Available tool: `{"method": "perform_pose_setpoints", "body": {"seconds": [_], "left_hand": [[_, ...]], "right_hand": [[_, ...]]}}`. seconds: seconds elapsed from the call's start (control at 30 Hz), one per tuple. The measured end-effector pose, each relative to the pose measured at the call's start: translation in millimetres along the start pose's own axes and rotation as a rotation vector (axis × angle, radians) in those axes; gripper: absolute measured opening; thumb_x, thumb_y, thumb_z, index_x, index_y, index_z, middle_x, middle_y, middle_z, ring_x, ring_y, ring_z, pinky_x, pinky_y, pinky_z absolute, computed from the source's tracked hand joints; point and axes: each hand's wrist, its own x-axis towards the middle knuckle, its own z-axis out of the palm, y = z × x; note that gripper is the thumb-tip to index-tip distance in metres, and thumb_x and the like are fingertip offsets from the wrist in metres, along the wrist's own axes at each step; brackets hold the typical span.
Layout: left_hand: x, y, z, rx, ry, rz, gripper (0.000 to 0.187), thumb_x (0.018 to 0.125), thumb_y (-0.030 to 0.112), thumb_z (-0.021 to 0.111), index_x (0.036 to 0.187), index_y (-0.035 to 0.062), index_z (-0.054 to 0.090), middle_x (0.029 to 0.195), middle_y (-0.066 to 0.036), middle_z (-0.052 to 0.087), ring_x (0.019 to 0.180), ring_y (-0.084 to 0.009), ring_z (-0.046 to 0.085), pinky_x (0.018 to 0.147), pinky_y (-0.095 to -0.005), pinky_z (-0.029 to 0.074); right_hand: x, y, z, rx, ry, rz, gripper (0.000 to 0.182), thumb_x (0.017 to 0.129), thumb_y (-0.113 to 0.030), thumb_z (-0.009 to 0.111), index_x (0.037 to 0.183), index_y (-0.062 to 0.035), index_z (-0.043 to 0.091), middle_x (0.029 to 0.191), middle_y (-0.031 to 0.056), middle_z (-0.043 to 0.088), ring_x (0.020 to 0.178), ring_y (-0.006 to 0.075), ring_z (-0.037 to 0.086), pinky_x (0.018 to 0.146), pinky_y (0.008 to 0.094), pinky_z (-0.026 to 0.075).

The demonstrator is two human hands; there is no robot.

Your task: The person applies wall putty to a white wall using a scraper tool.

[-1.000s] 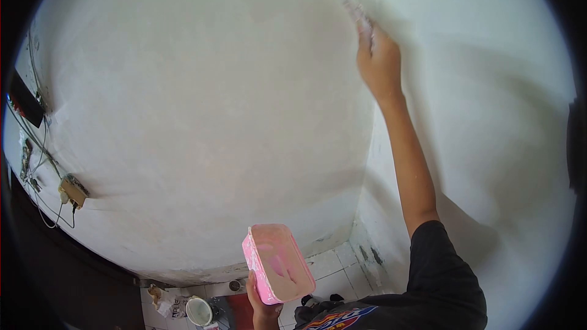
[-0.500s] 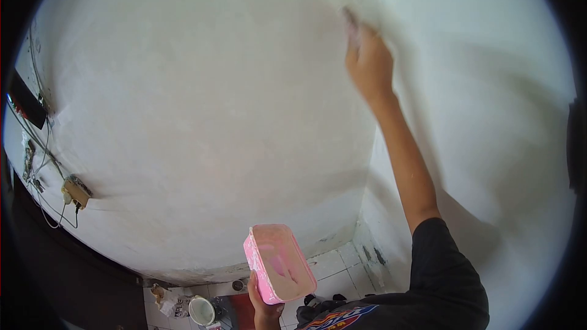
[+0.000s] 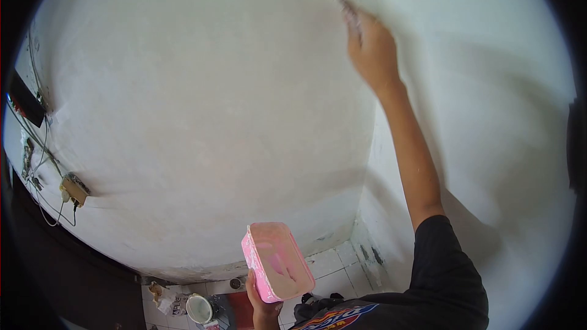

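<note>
My right hand is raised against the wall near the corner, its fingers closed round a narrow, stained tool whose far end is blurred. My left hand grips the lower left side of a pink rectangular tub at the bottom centre. Pale, creamy material coats the inside of the tub, with a pink patch showing in the middle. The off-white wall fills most of the view.
A power outlet box with cables and a dark device are on the wall at left. On the tiled floor stand a white bucket and a crumpled bag. Another wall meets the corner at right.
My right hand has shifted slightly, and the tool's tip now lies a little higher and further left. The tub stays in my left hand, almost unmoved.
</note>
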Motion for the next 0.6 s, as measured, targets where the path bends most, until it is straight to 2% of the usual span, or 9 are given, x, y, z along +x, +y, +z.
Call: {"method": "perform_pose_setpoints", "body": {"seconds": [0.03, 0.13, 0.23, 0.27, 0.3, 0.37, 0.43, 0.53, 0.6], "left_hand": [[0, -2, -2, 0.000, 0.002, 0.000, 0.058, 0.094, 0.050, 0.038, 0.134, 0.0088, 0.046, 0.123, -0.010, 0.055, 0.113, -0.0273, 0.057, 0.092, -0.0436, 0.048], [1, -6, -8, -0.021, 0.005, 0.015, 0.058, 0.094, 0.050, 0.038, 0.133, 0.0086, 0.046, 0.123, -0.010, 0.055, 0.113, -0.0271, 0.056, 0.093, -0.0437, 0.048], [1, -10, -10, 0.050, 0.043, 0.058, 0.057, 0.094, 0.050, 0.038, 0.133, 0.0081, 0.046, 0.123, -0.010, 0.055, 0.114, -0.0266, 0.056, 0.092, -0.0428, 0.049], [1, -13, -12, 0.122, 0.050, 0.120, 0.057, 0.094, 0.050, 0.038, 0.133, 0.0081, 0.046, 0.123, -0.010, 0.055, 0.113, -0.0263, 0.057, 0.091, -0.0422, 0.049], [-1, -14, -14, 0.196, 0.059, 0.180, 0.057, 0.094, 0.050, 0.038, 0.133, 0.0080, 0.047, 0.122, -0.010, 0.056, 0.112, -0.0260, 0.057, 0.090, -0.0415, 0.050], [1, -9, -15, 0.106, 0.046, 0.098, 0.057, 0.094, 0.050, 0.038, 0.133, 0.0080, 0.046, 0.122, -0.010, 0.056, 0.111, -0.0260, 0.058, 0.090, -0.0413, 0.050], [4, -5, -12, 0.018, 0.031, 0.021, 0.057, 0.094, 0.050, 0.038, 0.133, 0.0080, 0.046, 0.122, -0.010, 0.057, 0.110, -0.0261, 0.058, 0.089, -0.0410, 0.051], [2, -4, -8, 0.022, 0.045, 0.016, 0.057, 0.094, 0.050, 0.038, 0.133, 0.0082, 0.046, 0.121, -0.009, 0.057, 0.108, -0.0265, 0.060, 0.089, -0.0413, 0.051], [3, -5, -7, -0.013, 0.022, 0.008, 0.058, 0.094, 0.050, 0.038, 0.133, 0.0084, 0.046, 0.122, -0.010, 0.057, 0.109, -0.0265, 0.059, 0.090, -0.0417, 0.050]], "right_hand": [[13, 6, 0, 0.040, 0.136, -0.071, 0.024, 0.092, -0.013, 0.049, 0.112, -0.0055, 0.060, 0.089, 0.0200, 0.064, 0.086, 0.0384, 0.060, 0.077, 0.0468, 0.049], [9, 25, 16, -0.039, 0.083, -0.068, 0.027, 0.090, -0.008, 0.047, 0.114, -0.0027, 0.059, 0.096, 0.0201, 0.065, 0.090, 0.0374, 0.061, 0.079, 0.0456, 0.050], [-48, 9, 27, -0.149, -0.171, -0.102, 0.033, 0.082, -0.001, 0.049, 0.113, 0.0008, 0.058, 0.116, 0.0206, 0.061, 0.101, 0.0367, 0.061, 0.085, 0.0435, 0.050], [-72, 4, 34, -0.099, -0.082, -0.192, 0.032, 0.082, 0.000, 0.050, 0.113, 0.0005, 0.058, 0.117, 0.0205, 0.061, 0.105, 0.0353, 0.060, 0.088, 0.0414, 0.050], [-94, -4, 34, -0.070, -0.141, -0.180, 0.041, 0.078, 0.005, 0.051, 0.118, 0.0005, 0.057, 0.117, 0.0185, 0.062, 0.107, 0.0357, 0.059, 0.093, 0.0408, 0.048], [-112, -14, 26, -0.021, -0.201, -0.184, 0.043, 0.078, 0.006, 0.051, 0.120, -0.0009, 0.057, 0.120, 0.0179, 0.061, 0.108, 0.0345, 0.059, 0.094, 0.0406, 0.047], [-108, -16, 17, 0.121, -0.263, -0.129, 0.045, 0.078, 0.007, 0.050, 0.122, -0.0038, 0.057, 0.120, 0.0175, 0.061, 0.108, 0.0330, 0.059, 0.094, 0.0407, 0.047], [-54, 5, 9, -0.020, -0.139, -0.085, 0.039, 0.083, 0.000, 0.052, 0.121, -0.0036, 0.056, 0.108, 0.0214, 0.063, 0.099, 0.0379, 0.060, 0.084, 0.0429, 0.050], [-11, 11, 5, -0.062, -0.001, -0.101, 0.035, 0.086, -0.001, 0.050, 0.121, -0.0013, 0.055, 0.110, 0.0230, 0.062, 0.100, 0.0384, 0.059, 0.086, 0.0440, 0.049]]}}
